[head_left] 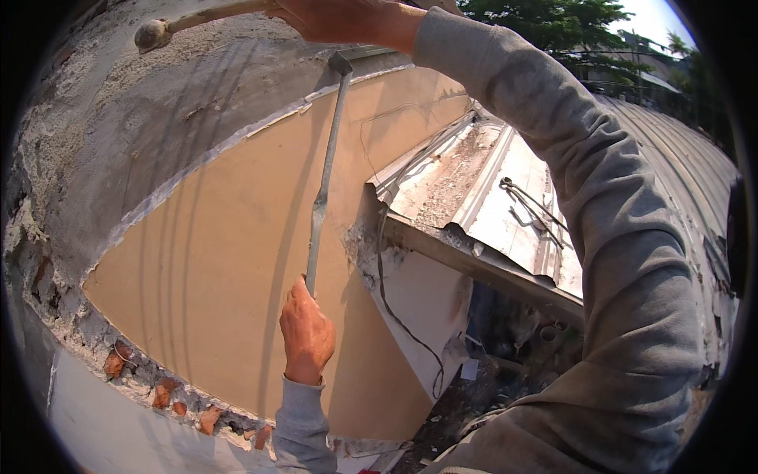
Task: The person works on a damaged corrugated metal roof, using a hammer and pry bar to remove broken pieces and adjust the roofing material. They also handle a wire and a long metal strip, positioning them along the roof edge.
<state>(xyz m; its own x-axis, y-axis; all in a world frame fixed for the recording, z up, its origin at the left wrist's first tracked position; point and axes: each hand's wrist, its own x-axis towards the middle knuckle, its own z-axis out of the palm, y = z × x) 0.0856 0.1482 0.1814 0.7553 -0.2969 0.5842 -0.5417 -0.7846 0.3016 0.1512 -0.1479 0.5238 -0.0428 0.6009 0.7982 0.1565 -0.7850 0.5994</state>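
Observation:
My left hand (308,332) is closed around the lower end of a long grey flat metal bar (329,150). The bar rises along the tan wall panel (213,268), has a twist partway up, and bends sharply to the right at its top. Above, my right arm arches over the scene, and my right hand (339,20), partly cut off by the upper edge, grips a wooden-handled hammer (213,14). Its rounded, dusty head (151,35) points left, near the rough cement wall (118,118) and apart from the bar.
Broken plaster with exposed red bricks (163,393) runs along the panel's lower left edge. To the right lies a metal sheet roof (450,174) with debris and thin metal rods (533,207) on it. A dark cable (383,276) hangs below its edge, beside a cluttered gap (513,340).

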